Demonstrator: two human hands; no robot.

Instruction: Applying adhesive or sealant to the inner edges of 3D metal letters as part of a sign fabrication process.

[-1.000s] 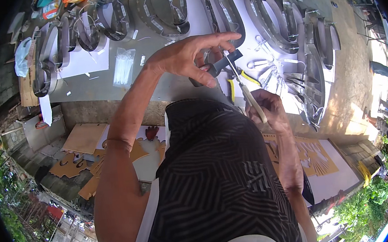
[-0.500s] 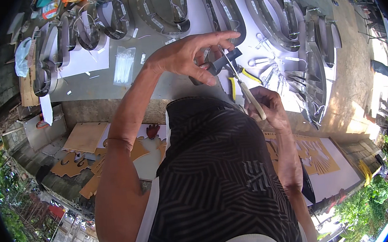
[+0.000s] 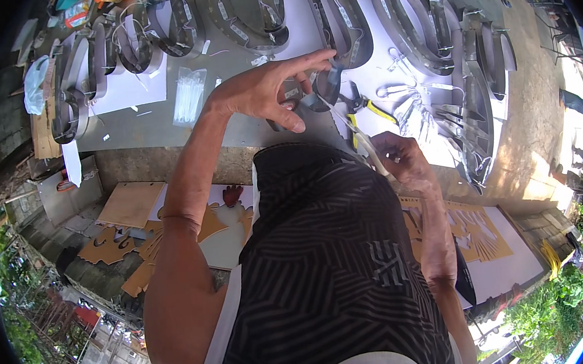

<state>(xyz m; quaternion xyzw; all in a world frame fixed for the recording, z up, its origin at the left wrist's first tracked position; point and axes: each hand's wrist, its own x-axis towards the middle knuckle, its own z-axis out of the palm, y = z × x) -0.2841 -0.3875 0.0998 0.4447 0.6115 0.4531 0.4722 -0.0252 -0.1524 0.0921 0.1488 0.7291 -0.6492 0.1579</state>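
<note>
My left hand (image 3: 256,91) is curled, its index finger stretched out, around what looks like a roll of dark tape (image 3: 327,87). A glossy strip of it stands out past the fingertips. In my right hand (image 3: 404,162) is a slim cream-handled tool (image 3: 374,154), its narrow metal blade pointing up-left to the tape. Whether it is a knife or scissors I cannot tell. Just beyond it, yellow-and-black pliers (image 3: 381,110) lie on a white sheet. To their right is a bunch of white light modules with wires (image 3: 415,105).
Curved metal letter shells (image 3: 237,33) lined with light strips fill the table's far side. A clear packet of white sticks (image 3: 189,96) lies left of my hand. Below the table edge are brown cut-out boards (image 3: 106,245) on the left and a white-and-brown panel (image 3: 503,260) on the right.
My left hand has drawn slightly left and the dark strip has turned, now narrower and shinier. The slim tool's blade has shifted left and lower with it. My right hand has barely moved.
</note>
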